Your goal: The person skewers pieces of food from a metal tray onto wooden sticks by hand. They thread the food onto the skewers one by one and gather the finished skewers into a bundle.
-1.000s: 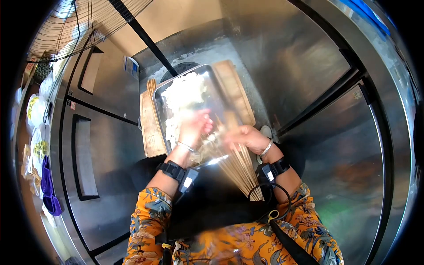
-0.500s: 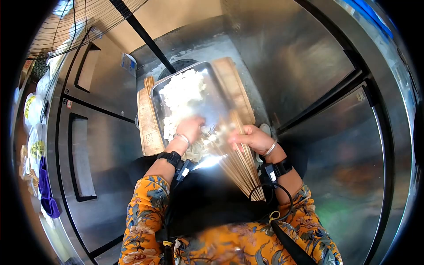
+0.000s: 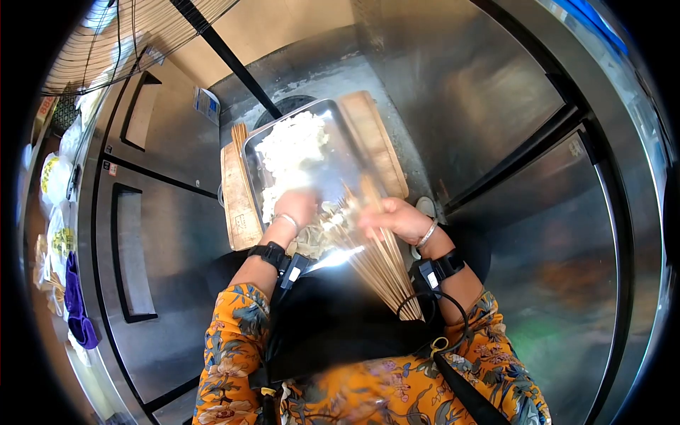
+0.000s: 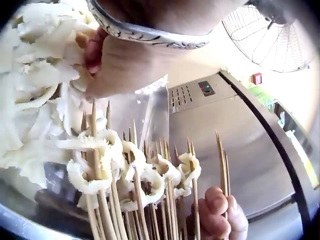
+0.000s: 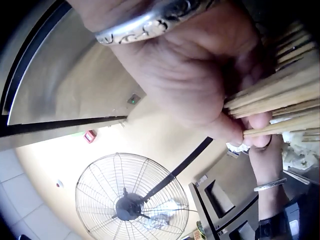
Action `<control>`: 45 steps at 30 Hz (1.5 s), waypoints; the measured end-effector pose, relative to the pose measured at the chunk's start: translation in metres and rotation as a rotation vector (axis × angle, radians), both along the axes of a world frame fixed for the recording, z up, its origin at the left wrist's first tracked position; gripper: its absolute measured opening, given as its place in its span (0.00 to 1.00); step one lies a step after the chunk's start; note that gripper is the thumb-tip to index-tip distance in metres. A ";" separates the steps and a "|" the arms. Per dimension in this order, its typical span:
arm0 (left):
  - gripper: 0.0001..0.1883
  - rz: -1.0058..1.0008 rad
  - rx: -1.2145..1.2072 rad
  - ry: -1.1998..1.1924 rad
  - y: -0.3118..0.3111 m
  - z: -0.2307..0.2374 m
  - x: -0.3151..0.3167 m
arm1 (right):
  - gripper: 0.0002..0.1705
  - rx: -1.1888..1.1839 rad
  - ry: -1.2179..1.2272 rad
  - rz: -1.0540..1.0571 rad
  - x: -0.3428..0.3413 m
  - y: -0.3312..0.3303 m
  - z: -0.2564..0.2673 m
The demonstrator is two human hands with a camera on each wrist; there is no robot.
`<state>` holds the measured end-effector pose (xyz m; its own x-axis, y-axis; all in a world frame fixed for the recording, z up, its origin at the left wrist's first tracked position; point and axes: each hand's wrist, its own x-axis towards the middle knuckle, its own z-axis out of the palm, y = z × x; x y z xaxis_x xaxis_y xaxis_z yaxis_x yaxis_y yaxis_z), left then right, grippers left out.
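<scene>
The right hand's [image 3: 402,219] fingers curled round stiff, light skewers [image 3: 379,273], best held by their bare shafts, while the left hand's [image 3: 296,206], grip unclear, touched soft, probably slippery white pieces [image 3: 294,145], best pinched, in the tray [image 3: 347,138].

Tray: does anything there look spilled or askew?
Nothing stands out. The loose white pieces in view lie inside the tray, and no skewers look snapped. Blur obscures the left hand.
</scene>
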<state>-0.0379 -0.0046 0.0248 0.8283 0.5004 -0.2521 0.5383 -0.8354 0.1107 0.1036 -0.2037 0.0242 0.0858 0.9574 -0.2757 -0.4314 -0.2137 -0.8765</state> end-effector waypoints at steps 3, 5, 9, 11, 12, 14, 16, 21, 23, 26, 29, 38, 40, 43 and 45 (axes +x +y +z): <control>0.04 0.208 -0.612 -0.627 0.020 -0.041 -0.013 | 0.08 0.014 -0.026 0.011 -0.002 0.002 -0.002; 0.03 0.446 -0.983 -0.797 0.016 -0.033 -0.014 | 0.08 0.009 -0.029 0.015 -0.004 0.005 -0.006; 0.06 0.604 -1.352 -0.957 -0.002 -0.014 -0.007 | 0.08 0.064 -0.019 0.005 -0.006 0.007 -0.006; 0.09 0.591 -1.398 -0.948 -0.010 -0.006 -0.002 | 0.08 0.066 -0.065 0.066 -0.003 0.009 -0.010; 0.09 0.603 -1.387 -0.953 -0.015 -0.002 0.002 | 0.08 0.064 -0.087 0.098 -0.002 0.009 -0.011; 0.09 0.630 -1.369 -0.965 -0.024 0.003 0.008 | 0.08 0.056 -0.082 0.100 -0.002 0.007 -0.008; 0.09 0.626 -1.368 -0.966 -0.027 0.006 0.011 | 0.08 0.055 -0.079 0.108 -0.003 0.008 -0.006; 0.08 0.618 -1.368 -0.953 -0.034 0.015 0.014 | 0.07 0.041 -0.072 0.100 -0.004 0.010 -0.007; 0.08 0.591 -1.383 -0.942 -0.034 0.017 0.012 | 0.07 0.028 -0.088 0.102 -0.004 0.010 -0.007; 0.08 0.596 -1.426 -0.932 -0.036 0.019 0.010 | 0.07 0.020 -0.105 0.093 -0.003 0.010 -0.008; 0.07 0.617 -1.440 -0.906 -0.039 0.019 0.009 | 0.07 0.014 -0.127 0.074 -0.004 0.012 -0.008; 0.07 0.620 -1.160 -0.980 -0.053 0.009 0.017 | 0.06 0.002 -0.156 0.053 -0.004 0.010 -0.008; 0.05 0.585 -1.097 -0.967 -0.055 0.012 0.019 | 0.06 0.000 -0.155 0.062 -0.003 0.011 -0.007; 0.04 0.590 -1.033 -0.948 -0.056 0.014 0.021 | 0.06 0.001 -0.127 0.065 -0.003 0.010 -0.010; 0.04 0.595 -1.031 -0.936 -0.053 0.009 0.021 | 0.06 0.003 -0.130 0.077 -0.003 0.011 -0.010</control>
